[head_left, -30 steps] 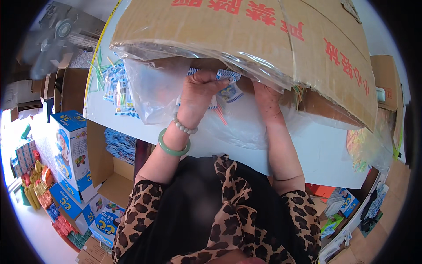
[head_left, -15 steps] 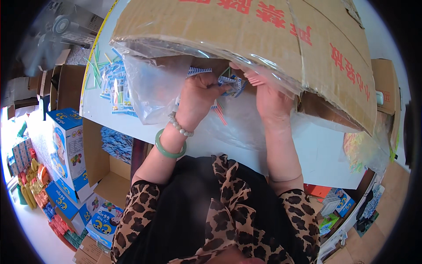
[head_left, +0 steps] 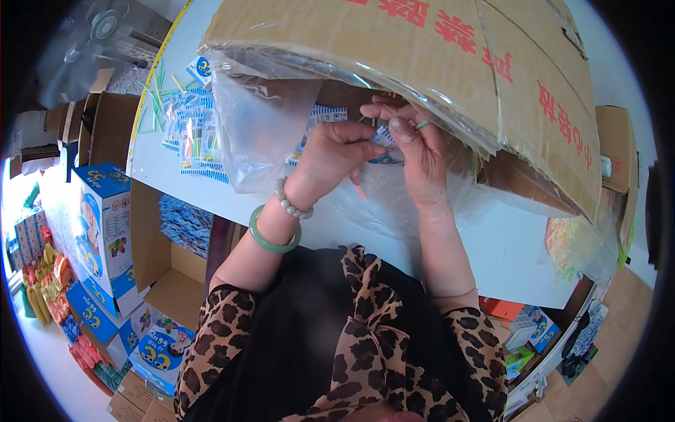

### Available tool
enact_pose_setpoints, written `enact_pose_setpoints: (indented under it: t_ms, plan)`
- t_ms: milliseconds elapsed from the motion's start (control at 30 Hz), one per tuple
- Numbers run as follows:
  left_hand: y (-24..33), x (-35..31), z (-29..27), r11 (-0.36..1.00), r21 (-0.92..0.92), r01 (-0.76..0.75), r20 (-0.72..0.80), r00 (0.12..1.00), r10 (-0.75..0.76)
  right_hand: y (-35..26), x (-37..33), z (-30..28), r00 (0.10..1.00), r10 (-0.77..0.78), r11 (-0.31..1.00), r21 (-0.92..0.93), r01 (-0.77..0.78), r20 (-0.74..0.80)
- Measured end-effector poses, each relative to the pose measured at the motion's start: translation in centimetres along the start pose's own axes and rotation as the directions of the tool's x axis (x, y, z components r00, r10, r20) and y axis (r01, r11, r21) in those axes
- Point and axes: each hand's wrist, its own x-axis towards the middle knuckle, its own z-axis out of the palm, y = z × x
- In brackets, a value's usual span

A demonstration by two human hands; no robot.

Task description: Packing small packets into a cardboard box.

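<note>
A small blue-and-white packet [head_left: 383, 133] is between the two hands, just in front of the opening of a large cardboard box [head_left: 365, 35]. The left hand [head_left: 330, 155] pinches the packet, its thumb and forefinger brought together on the near edge. The right hand [head_left: 425, 162] meets the packet from the other side, its thumb beside the packet's upper end and its other fingers curled beyond; they overlap so closely that I cannot tell whether they are clamped on it. Another packet with a striped edge [head_left: 329, 112] shows just behind the left hand, and pink sticks [head_left: 361, 190] poke out below that hand's fingers.

A clear plastic bag [head_left: 246, 141] spills from the box's mouth onto the white counter [head_left: 492, 253]. The box lies on its side along the far part of the counter, with red print on its upper face. Left of the bag, more blue-and-white packets [head_left: 197, 137] lie in a loose heap, with thin green sticks [head_left: 150, 112] beside them. At the counter's right edge sits a clear bag of colourful sticks [head_left: 568, 243].

The left wrist wears a beaded bracelet [head_left: 290, 202] and a green bangle [head_left: 273, 244]. Below the counter's left edge, an open carton [head_left: 184, 278] contains blue packets [head_left: 184, 221]; beside it stands a blue-and-white printed box [head_left: 98, 232].
</note>
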Motion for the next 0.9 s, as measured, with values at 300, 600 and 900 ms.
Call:
enact_pose_setpoints:
  t_ms: [300, 600, 900]
  plan:
    - [-2.7, 0.9, 0.4, 0.969, -0.116, -0.217, 0.053, 0.973, 0.224, -0.7, -0.6, -1.9, 0.986, 0.107, 0.991, 0.071, -0.117, 0.129]
    - [-2.2, -0.5, 0.6, 0.91, -0.32, -0.265, -0.034, 0.963, 0.268, -4.4, -1.4, -1.0, 0.97, 0.13, 0.991, -0.051, -0.122, 0.206]
    - [-1.7, -3.1, -1.0, 0.879, -0.221, -0.423, -0.016, 0.903, 0.43, -5.7, -3.0, -0.5, 0.962, 0.138, 0.989, 0.011, -0.145, 0.236]
